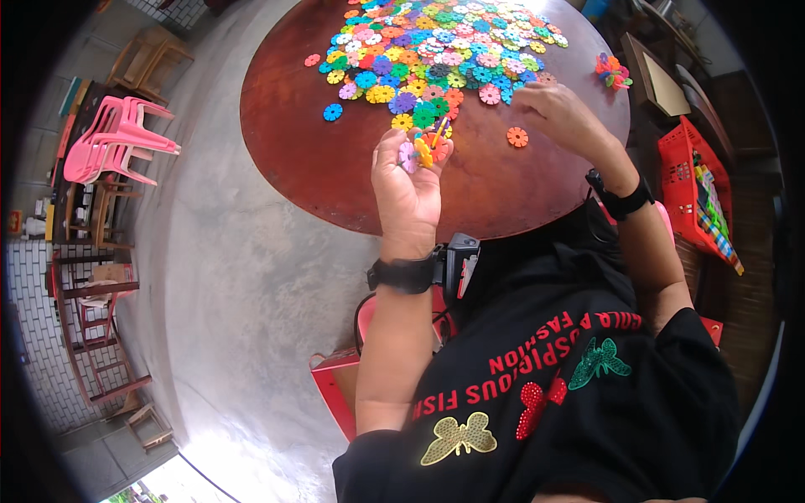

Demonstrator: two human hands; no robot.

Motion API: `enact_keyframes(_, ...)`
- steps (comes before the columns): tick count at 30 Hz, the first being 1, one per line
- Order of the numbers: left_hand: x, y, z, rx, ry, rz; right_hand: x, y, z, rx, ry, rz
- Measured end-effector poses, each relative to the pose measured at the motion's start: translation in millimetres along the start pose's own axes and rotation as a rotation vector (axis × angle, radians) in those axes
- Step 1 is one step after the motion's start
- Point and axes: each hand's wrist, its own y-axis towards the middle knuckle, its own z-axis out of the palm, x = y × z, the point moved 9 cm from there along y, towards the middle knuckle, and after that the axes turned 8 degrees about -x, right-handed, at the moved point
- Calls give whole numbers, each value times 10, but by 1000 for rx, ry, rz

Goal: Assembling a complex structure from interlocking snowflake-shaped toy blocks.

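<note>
My left hand (409, 180) is raised over the near part of the round table, palm up. Its fingers close around a small cluster of interlocking flower-shaped discs (423, 152) in purple, yellow and orange-red, partly hidden by the fingers. My right hand (555, 116) hovers palm down at the near right edge of the pile of flower discs (436, 63), fingers loosely bent and apart from one another. Nothing shows in it, though its fingertips are partly hidden. Just below it lies a single orange disc (517, 137).
The discs are spread over the far half of the brown table (302, 159). A finished-looking ball of joined discs (613, 72) sits at its right edge. A red crate (681, 193) of colourful pieces stands to the right. Pink chairs (117, 142) are at far left.
</note>
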Motion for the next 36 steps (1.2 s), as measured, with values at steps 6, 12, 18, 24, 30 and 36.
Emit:
enact_keyframes(6, -56, -100, 53, -12, 50, 64, -165, -307, 214, -11, -37, 91)
enact_keyframes(12, -81, -81, 66, 35, -117, -29, -109, -310, 317, 118, -170, 158)
enact_keyframes(18, -48, -87, 30, -7, -147, -81, -482, 71, 243, -26, -232, 73)
enact_keyframes(24, -56, -65, 7, 16, -154, -70, -587, 299, 576, 112, -321, 158)
enact_keyframes(30, -83, -104, 101, 40, -154, -46, -456, 333, 465, 37, -182, 179)
enact_keyframes(36, -60, -163, 203, 132, -92, -68, 146, 218, 0, -138, 192, 246)
